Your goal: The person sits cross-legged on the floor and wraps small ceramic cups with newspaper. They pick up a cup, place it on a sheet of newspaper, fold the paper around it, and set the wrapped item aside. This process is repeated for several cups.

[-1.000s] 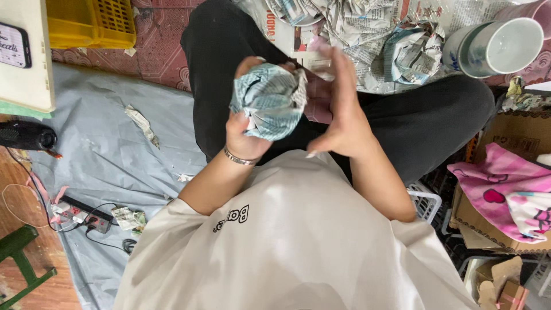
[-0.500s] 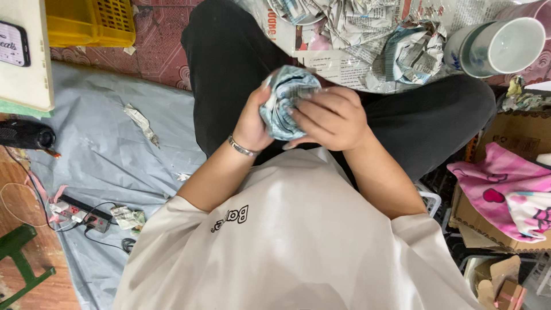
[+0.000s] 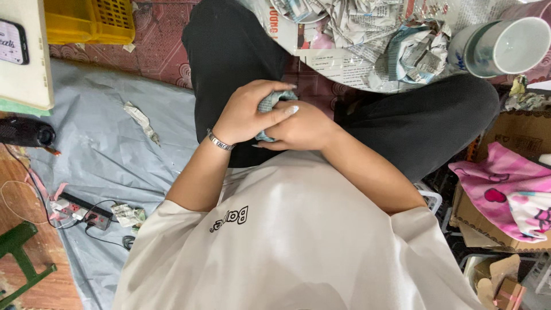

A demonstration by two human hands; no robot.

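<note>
Closest in, below the camera, the 2 hands meet over the lap, and everything else can be placed from them. The left hand (image 3: 247, 115), with a silver bracelet (image 3: 220, 140) at the wrist, lies over the right hand (image 3: 301, 127); both have their fingers curled shut around a newspaper-wrapped bundle (image 3: 270, 102), of which only a crumpled grey-blue edge shows between the knuckles. The bundle looks light and its paper skin soft and yielding; it should crush easily and may hide something breakable, so a full cupped hold around its middle, as here, seems safer than a pinch at a loose corner. Under the hands are crossed legs in black trousers (image 3: 229, 51). Left of the hands a grey sheet (image 3: 103, 143) covers the floor, with a scrap of paper (image 3: 139, 120) on it and a power strip (image 3: 80, 209) lower left. Right of the hands sits a cardboard box (image 3: 505, 143) with pink cloth (image 3: 505, 189). Beyond the hands lie spread newspapers (image 3: 344, 63) with wrapped bundles, a white mug (image 3: 505, 46) at far right and a yellow crate (image 3: 89, 20) at far left.
</note>
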